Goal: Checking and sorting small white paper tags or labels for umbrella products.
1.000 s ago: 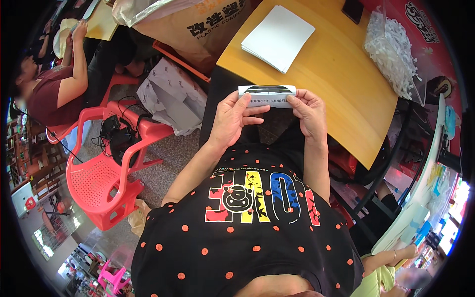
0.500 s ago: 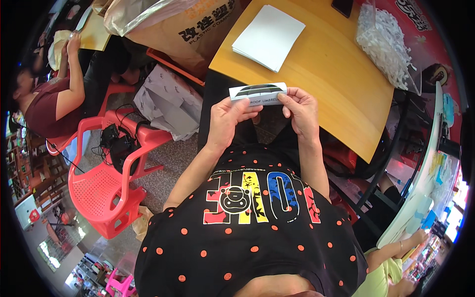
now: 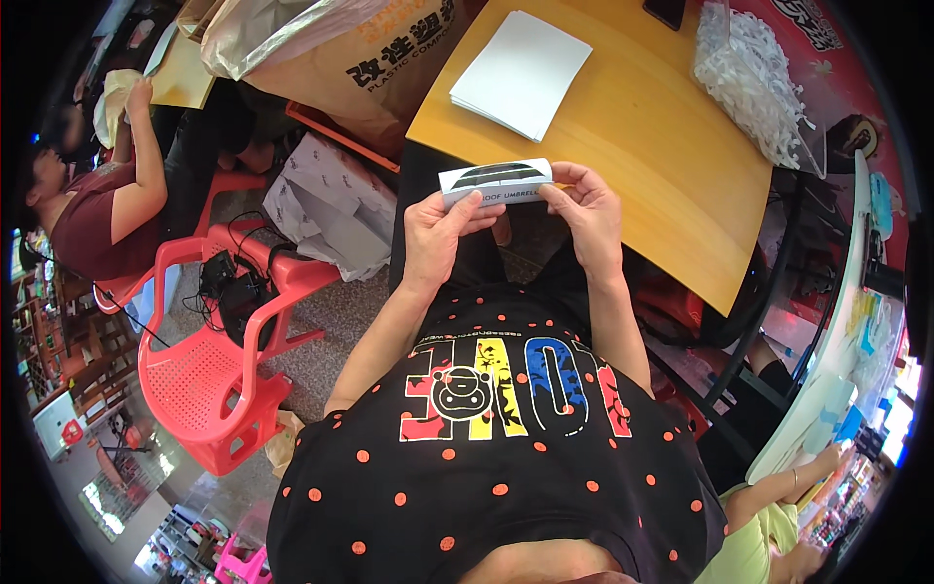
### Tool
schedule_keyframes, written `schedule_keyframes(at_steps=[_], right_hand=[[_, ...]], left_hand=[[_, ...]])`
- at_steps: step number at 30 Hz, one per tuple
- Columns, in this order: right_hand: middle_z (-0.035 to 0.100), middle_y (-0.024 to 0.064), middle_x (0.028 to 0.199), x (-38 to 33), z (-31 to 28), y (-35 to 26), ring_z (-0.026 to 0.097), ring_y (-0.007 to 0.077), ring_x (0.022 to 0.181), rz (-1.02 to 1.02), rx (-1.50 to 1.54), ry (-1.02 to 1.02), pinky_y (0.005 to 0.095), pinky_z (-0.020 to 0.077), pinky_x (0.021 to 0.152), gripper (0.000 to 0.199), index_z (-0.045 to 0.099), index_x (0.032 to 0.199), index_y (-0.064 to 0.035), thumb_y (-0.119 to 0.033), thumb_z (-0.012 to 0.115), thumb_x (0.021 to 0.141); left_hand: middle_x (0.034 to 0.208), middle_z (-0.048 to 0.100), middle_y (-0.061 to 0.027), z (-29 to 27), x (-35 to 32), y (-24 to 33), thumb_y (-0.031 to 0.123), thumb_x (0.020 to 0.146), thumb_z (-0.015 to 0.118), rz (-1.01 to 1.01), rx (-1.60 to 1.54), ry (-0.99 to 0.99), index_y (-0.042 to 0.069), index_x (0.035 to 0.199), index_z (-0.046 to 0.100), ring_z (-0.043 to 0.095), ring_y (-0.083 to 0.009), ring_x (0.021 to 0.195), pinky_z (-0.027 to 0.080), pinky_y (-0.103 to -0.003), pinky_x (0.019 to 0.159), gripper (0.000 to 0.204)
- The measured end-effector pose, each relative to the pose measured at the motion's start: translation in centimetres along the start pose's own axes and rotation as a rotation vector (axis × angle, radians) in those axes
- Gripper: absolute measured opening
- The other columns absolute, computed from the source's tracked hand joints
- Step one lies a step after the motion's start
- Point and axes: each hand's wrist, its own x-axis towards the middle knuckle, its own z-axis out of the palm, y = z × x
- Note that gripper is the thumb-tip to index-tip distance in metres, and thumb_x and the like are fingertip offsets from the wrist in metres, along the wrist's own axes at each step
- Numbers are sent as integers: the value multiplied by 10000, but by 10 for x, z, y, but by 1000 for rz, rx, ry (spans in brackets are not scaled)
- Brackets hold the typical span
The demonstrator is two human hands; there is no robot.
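Observation:
A folded piece of white printed paper (image 3: 516,194), with a dark picture along its upper part and lettering below, spans between my two hands in front of my chest. My left hand (image 3: 435,238) pinches its left end, thumb on the near face and fingers behind. At the other end my right hand (image 3: 591,219) grips the paper between thumb and fingers. Just beyond lies a stack of white sheets (image 3: 523,73) on the yellow wooden table (image 3: 671,156).
A clear bag of white strips (image 3: 749,92) and a dark flat object (image 3: 666,12) lie on the table's far side. Leftward stand a large sack (image 3: 321,73), a white wrapped bundle (image 3: 336,209) and a red chair (image 3: 199,384) holding black cables. Another person (image 3: 107,204) sits far left.
The view has shifted slightly. Both hands keep hold of the folded paper, which is slightly farther left in view. The person at far left has moved their hands a little.

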Motion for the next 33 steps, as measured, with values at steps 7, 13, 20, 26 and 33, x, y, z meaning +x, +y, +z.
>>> schedule_keyframes(at_steps=[7, 13, 20, 26, 33], right_hand=[[602, 73, 814, -8, -7, -19, 590, 158, 664, -490, -781, -108, 280, 478, 596, 203, 647, 927, -46, 17, 690, 738], [615, 108, 826, 2, -18, -19, 626, 274, 741, -716, -805, -250, 339, 508, 644, 152, 595, 840, -35, 49, 664, 733], [583, 109, 848, 12, -18, -40, 603, 291, 760, -836, -886, -358, 358, 499, 657, 172, 555, 880, -31, 7, 651, 742], [552, 112, 923, 14, -20, -42, 585, 295, 827, -781, -942, -388, 370, 493, 702, 193, 545, 938, -34, -38, 647, 774], [561, 112, 923, 11, -16, -39, 591, 291, 816, -770, -923, -374, 361, 498, 700, 185, 550, 921, -34, -16, 649, 765]], left_hand=[[993, 672, -164, 1, -5, 3, 27, 935, 541, 184, 248, -42, -101, 1091, 605, 685, -248, 886, 573, -324, 783, 211], [982, 674, -148, 9, -5, 13, -24, 917, 539, 296, 480, -77, -115, 1050, 620, 682, -228, 879, 571, -322, 788, 180], [963, 685, -134, 29, -3, 28, -24, 905, 571, 409, 468, -64, -107, 1055, 621, 685, -199, 866, 569, -297, 770, 178], [968, 685, -133, 35, -3, 29, -20, 907, 570, 464, 472, -40, -107, 1064, 618, 685, -197, 868, 572, -297, 768, 186], [987, 676, -141, 29, -7, 26, -3, 917, 562, 458, 518, -34, -111, 1076, 611, 679, -213, 887, 575, -317, 784, 198]])
